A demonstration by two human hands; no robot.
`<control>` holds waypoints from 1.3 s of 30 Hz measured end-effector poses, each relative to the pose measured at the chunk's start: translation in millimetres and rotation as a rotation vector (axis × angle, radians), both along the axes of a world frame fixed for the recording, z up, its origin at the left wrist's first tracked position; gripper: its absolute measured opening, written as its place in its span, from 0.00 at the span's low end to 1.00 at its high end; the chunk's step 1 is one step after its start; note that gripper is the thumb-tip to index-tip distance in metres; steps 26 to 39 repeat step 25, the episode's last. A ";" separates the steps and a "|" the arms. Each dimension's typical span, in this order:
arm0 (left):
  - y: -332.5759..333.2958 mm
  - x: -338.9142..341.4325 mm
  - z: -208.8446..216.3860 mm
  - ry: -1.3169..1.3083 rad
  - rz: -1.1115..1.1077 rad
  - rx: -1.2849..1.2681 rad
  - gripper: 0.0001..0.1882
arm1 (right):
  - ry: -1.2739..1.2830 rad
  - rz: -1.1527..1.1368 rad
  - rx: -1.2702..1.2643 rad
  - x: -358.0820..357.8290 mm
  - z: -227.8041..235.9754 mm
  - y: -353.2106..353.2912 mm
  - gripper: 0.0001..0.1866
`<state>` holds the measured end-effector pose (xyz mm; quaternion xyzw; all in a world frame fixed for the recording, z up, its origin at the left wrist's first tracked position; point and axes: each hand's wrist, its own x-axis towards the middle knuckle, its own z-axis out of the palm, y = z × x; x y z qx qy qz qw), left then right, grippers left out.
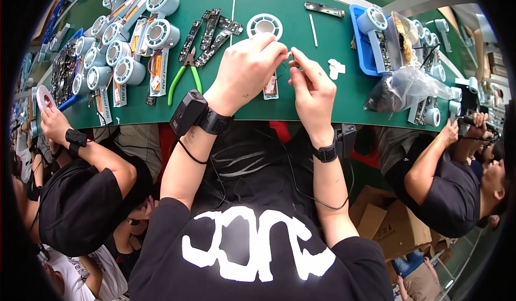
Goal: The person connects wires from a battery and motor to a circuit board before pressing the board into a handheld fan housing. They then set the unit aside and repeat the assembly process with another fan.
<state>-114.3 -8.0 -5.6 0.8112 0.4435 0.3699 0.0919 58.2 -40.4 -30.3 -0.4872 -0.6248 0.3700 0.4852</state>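
Observation:
My left hand [248, 71] and my right hand [314, 90] meet over the middle of the green table. The left hand's fingers are pinched, hiding whatever they hold. Between my right thumb and index finger shows a small bit of thin dark wire [294, 61]. Beneath both hands lies a handheld fan, its round white and light-blue head [264, 26] just beyond my left fingers. An orange-white battery [270, 85] in its open handle shows between my wrists; the rest of the handle is covered.
Left of my hands are green-handled cutters [184, 78] and several black circuit boards [210, 30]. More open fans [129, 70] crowd the left. White connector pieces [336, 68], a white stick [313, 31], a blue bin [359, 43] and a plastic bag [406, 89] lie right. Co-workers sit on both sides.

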 end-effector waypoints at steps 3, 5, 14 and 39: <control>-1.3 1.4 1.4 0.004 0.011 -0.010 0.05 | -0.157 -0.007 0.108 0.2 2.8 -0.5 0.19; -1.6 2.2 1.1 0.006 0.015 -0.015 0.05 | -0.094 -0.008 0.049 -0.9 3.4 -1.9 0.19; 3.3 -8.8 -12.5 -0.199 -0.105 -0.005 0.08 | 0.149 0.091 -0.202 3.3 11.2 -2.9 0.18; 5.4 -12.0 -18.9 -0.227 -0.123 0.028 0.07 | -0.194 0.156 0.061 8.1 19.4 8.3 0.17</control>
